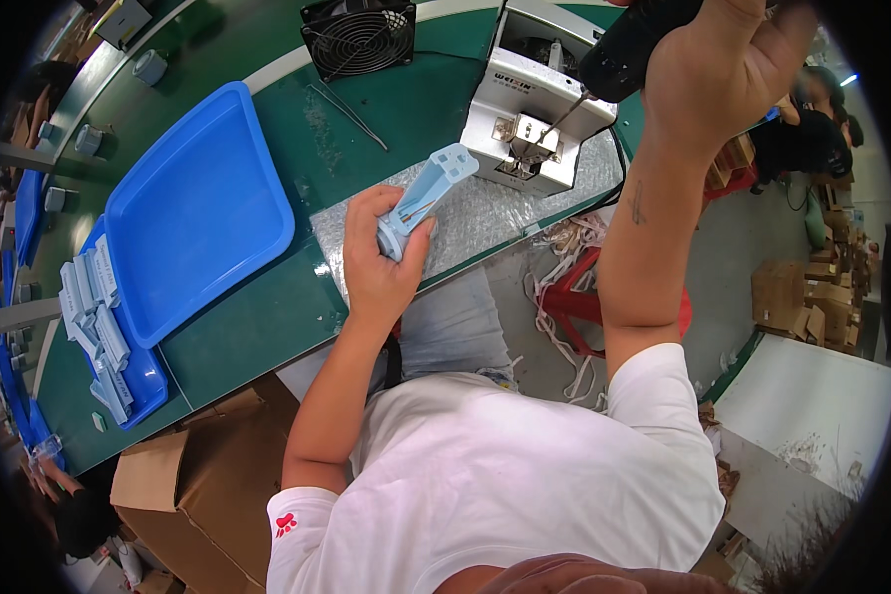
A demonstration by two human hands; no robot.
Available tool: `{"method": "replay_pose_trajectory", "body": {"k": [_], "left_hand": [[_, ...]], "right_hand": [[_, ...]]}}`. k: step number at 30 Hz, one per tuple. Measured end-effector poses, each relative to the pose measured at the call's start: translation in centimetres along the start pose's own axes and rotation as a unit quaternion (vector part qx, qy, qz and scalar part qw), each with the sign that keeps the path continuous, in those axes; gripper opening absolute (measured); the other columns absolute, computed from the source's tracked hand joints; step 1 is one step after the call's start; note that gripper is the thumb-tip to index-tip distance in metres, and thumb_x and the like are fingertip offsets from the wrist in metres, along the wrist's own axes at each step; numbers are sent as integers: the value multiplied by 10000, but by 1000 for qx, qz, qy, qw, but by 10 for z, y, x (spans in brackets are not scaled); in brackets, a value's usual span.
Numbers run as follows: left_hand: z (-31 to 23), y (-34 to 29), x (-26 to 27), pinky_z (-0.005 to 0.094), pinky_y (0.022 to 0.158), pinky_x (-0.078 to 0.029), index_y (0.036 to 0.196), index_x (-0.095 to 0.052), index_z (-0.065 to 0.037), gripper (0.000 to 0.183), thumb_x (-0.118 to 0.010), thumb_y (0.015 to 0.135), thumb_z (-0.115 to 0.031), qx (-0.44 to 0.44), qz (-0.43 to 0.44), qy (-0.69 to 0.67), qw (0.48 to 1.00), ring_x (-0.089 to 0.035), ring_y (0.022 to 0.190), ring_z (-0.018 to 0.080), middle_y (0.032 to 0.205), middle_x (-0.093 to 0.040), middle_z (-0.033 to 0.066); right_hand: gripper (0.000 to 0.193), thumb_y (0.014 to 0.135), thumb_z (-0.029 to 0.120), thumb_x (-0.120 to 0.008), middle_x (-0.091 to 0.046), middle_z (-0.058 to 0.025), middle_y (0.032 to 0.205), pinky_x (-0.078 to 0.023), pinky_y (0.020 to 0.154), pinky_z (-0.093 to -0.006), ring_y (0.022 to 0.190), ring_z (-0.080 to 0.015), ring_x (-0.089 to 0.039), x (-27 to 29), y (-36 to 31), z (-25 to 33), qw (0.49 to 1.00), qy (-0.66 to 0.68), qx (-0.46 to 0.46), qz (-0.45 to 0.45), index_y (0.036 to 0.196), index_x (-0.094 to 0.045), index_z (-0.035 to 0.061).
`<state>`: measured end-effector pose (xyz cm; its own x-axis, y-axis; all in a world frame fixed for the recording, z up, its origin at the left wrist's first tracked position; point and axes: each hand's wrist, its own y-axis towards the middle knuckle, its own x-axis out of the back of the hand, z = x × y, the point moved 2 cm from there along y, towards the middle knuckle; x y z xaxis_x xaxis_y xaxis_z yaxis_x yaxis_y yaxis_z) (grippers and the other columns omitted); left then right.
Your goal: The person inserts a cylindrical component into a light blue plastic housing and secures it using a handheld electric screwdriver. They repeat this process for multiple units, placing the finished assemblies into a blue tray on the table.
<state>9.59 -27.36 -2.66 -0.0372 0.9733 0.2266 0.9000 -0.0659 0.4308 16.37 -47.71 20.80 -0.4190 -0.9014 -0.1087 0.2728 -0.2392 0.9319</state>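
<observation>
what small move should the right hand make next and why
Probably lift the electric screwdriver away from the screw feeder and toward the light-blue plastic housing: the right hand has the driver bit at the feeder's front, and the left hand holds the housing nearby. Whether a screw is on the tip is too small to tell, so check first.

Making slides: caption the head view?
Left hand grips a pale blue part; right hand holds a black driver at a white machine.
</observation>
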Motion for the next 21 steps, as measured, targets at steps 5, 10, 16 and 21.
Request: {"method": "replay_pose_trajectory", "body": {"k": [5, 10, 16, 21], "left_hand": [[0, 0, 0, 379, 912, -502, 1139, -604, -6, 372, -795, 821, -36, 1, 2, -1, 1000, -633, 1036, 312, 1156, -632, 163], [0, 1, 1, 379, 909, -501, 1139, -603, -5, 375, -794, 817, -33, -13, 2, 6, 1000, -632, 1033, 314, 1157, -630, 164], [0, 1, 0, 383, 906, -503, 1140, -600, -6, 384, -798, 812, -35, -7, 2, 8, 1000, -633, 1030, 319, 1152, -632, 165], [0, 0, 2, 386, 899, -506, 1137, -599, -7, 387, -803, 810, -40, 0, 5, 11, 1000, -633, 1023, 325, 1154, -631, 166]], "right_hand": [[295, 1082, 321, -581, -620, -43, 790, -471, 475, -235, 531, -99, -578, 0, -1, -3, 1000, 13, -3, -2, 1203, -557, 52], [262, 1081, 324, -582, -619, -47, 787, -476, 468, -241, 532, -105, -580, 1, -2, 1, 991, 99, -85, -6, 1125, -555, 67], [278, 1070, 343, -601, -617, -48, 771, -479, 460, -247, 533, -121, -585, 14, 2, -17, 998, 56, -38, -9, 1081, -557, 69], [286, 1063, 349, -612, -612, -42, 766, -471, 455, -243, 529, -116, -582, 10, 6, -7, 996, 32, -78, -24, 1065, -554, 70]]}}
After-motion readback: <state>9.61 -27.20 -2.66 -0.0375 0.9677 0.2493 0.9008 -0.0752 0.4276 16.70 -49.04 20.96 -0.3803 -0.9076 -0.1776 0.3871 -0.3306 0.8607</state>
